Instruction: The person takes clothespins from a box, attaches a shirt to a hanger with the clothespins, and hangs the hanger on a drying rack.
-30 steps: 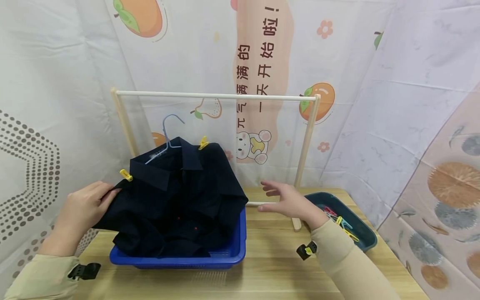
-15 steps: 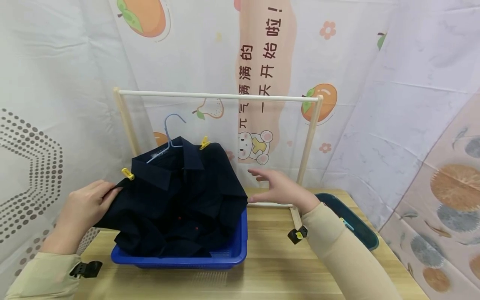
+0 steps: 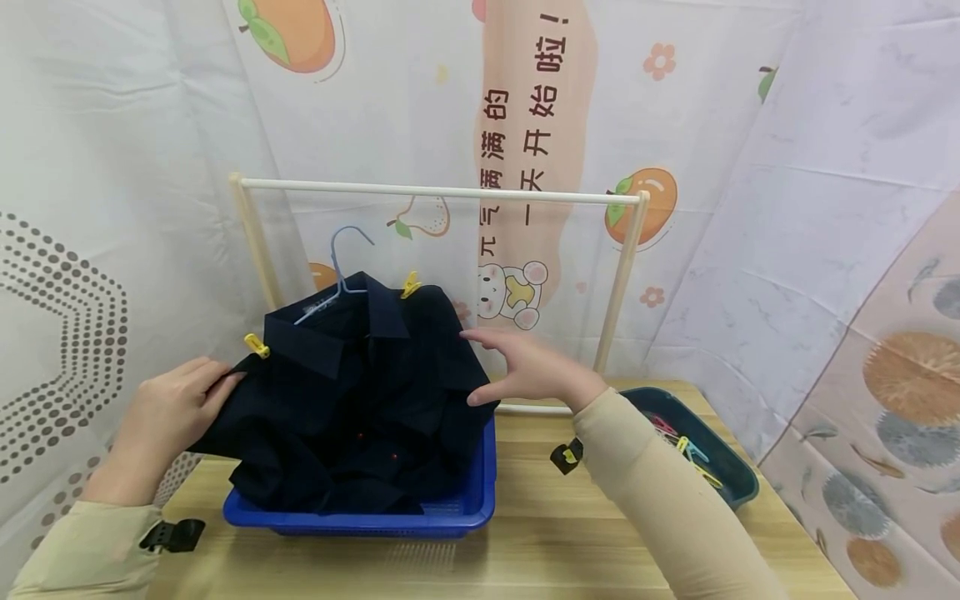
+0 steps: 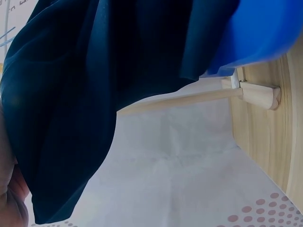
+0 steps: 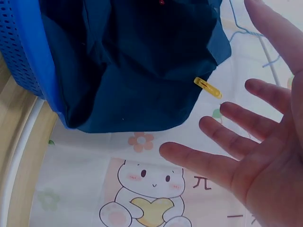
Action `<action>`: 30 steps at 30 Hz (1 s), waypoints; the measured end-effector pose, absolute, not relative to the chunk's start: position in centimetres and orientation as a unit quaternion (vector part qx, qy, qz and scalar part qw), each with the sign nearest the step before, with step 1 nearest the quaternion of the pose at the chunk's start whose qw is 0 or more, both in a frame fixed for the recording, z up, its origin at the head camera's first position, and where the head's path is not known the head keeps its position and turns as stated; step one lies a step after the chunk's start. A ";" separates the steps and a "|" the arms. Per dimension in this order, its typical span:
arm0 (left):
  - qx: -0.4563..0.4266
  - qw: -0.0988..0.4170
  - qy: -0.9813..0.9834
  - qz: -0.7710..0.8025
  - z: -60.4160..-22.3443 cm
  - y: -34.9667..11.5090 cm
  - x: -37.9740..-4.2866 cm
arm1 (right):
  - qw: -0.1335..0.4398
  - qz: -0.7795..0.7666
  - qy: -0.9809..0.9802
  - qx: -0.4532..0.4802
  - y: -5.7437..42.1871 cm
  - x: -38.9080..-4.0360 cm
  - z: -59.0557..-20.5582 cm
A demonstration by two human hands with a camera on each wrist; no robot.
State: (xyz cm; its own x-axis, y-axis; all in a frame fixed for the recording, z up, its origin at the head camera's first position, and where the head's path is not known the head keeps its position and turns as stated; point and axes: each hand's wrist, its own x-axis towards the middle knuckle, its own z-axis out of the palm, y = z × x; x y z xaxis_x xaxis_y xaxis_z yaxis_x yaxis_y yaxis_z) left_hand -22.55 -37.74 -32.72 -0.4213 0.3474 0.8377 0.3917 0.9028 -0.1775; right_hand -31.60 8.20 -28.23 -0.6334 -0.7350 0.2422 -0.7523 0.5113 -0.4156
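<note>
A dark navy collared shirt point(image 3: 300, 408) sits bunched in a blue basket point(image 3: 360, 522), its collar standing up. Out of the collar rises the hook of a light blue hanger point(image 3: 335, 258). One yellow clothespin point(image 3: 257, 346) is on the left shoulder, and another yellow clothespin point(image 5: 208, 87) is on the right one. My left hand point(image 3: 172, 417) pinches the shirt's cloth beside the left clothespin. With fingers spread, my right hand point(image 3: 528, 367) is beside the shirt's right shoulder; in the right wrist view it holds nothing and a gap separates it from the cloth.
Behind the basket stands a wooden rack with a white top rail point(image 3: 450, 192). A dark green tray point(image 3: 738, 475) with several coloured clothespins is at the right of the wooden table point(image 3: 555, 533). Printed curtains point(image 3: 712, 125) enclose the back and sides.
My right hand has moved left from the tray side to the shirt's right shoulder, fingers still spread. The left hand keeps its hold on the cloth.
</note>
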 end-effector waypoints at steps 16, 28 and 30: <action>-0.214 0.480 -0.850 -0.024 -32.7 -37.6 -22.7 | -0.013 0.182 -0.860 0.477 4.4 -32.8 -28.7; -0.222 0.486 -0.845 -0.021 -32.7 -37.8 -23.1 | -0.048 0.161 -0.843 0.511 1.4 -33.5 -29.5; -0.223 0.486 -0.845 -0.022 -32.8 -37.8 -23.1 | -0.053 0.158 -0.843 0.511 1.1 -33.5 -29.7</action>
